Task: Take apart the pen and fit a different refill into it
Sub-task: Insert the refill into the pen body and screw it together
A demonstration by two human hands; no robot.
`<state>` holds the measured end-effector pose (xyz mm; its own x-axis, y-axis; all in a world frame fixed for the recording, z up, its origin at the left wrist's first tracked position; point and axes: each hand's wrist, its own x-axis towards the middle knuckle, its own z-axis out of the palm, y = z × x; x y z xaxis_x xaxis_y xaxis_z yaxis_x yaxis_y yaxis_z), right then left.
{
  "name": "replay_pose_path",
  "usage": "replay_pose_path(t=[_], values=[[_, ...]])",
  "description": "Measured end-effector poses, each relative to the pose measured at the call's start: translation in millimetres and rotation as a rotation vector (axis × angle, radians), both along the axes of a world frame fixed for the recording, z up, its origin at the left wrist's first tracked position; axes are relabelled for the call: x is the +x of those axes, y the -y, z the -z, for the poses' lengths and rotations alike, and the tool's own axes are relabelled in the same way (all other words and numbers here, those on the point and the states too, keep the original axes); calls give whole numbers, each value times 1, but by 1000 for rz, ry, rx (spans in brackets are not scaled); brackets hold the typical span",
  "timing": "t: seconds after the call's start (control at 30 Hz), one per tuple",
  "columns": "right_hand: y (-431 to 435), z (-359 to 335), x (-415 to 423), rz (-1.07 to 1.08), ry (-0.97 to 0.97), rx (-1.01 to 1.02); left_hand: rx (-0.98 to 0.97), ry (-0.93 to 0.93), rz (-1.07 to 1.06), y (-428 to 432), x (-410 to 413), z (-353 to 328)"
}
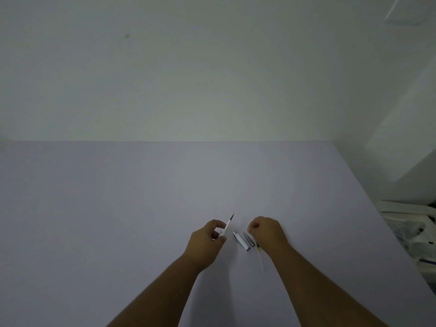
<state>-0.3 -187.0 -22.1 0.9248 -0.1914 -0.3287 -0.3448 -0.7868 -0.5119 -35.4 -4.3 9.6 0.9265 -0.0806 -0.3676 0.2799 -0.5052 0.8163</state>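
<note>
My left hand (207, 239) pinches a thin white refill (227, 226) with a dark tip that points up and away. Between my hands two pen parts lie on the pale table: a white barrel piece (241, 241) with silver ends, and beside it a silver tapered piece (249, 239). My right hand (267, 232) is curled into a loose fist just right of them; whether it holds anything is hidden. A second clear refill (260, 259) with a yellowish band lies on the table under my right wrist.
The lavender table (118, 220) meets a plain wall at the back. Its right edge runs diagonally down the right side. Beyond that edge stands white plastic furniture (408, 223) with a few small items.
</note>
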Motion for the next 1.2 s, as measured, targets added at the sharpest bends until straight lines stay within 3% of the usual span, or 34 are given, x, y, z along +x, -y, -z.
replay_pose_path(t=[0.2,0.43,0.7,0.9,0.97,1.2], values=[[-10,15,6,-144,-76,-264,26,-16,7,-7,2,6],[-18,14,12,-66,-135,-225,32,-21,9,-12,4,7],[-21,-4,15,181,53,207,45,-15,25,-14,4,6],[-27,-20,15,443,135,925,56,-5,48,-12,3,3],[-28,-24,13,478,131,1076,62,-3,53,-11,3,2],[-31,-35,2,451,175,1097,76,15,67,-7,0,-5]])
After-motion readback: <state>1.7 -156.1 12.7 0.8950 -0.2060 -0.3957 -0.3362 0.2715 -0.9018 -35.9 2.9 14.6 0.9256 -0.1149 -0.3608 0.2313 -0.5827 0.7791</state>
